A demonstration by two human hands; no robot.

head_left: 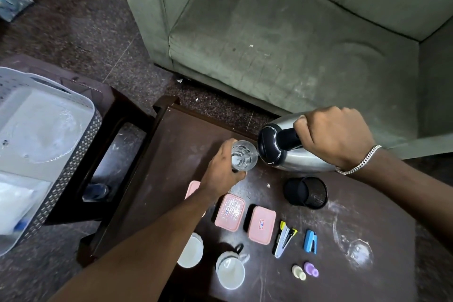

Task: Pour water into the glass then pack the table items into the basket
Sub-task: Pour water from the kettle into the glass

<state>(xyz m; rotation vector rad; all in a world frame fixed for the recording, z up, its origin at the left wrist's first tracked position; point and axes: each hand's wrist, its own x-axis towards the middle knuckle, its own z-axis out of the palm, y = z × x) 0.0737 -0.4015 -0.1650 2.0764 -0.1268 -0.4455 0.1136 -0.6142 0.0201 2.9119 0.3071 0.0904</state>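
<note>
My left hand [221,170] grips a clear glass [244,155] that stands on the dark table [367,240]. My right hand [335,138] holds the black handle of a steel flask [277,147], tipped so its black spout meets the glass rim. Water shows inside the glass. A grey woven basket [73,154] sits on a stool at the left, with a clear plastic lid inside it. Pink-lidded boxes [261,228] lie in a row near my left forearm, one partly hidden by it.
A black mesh cup [306,192] lies on its side. Two staplers [310,240], white cups [230,272], small round pieces [305,272] and a second clear glass [356,251] on its side lie on the near table. A green sofa [282,44] stands behind.
</note>
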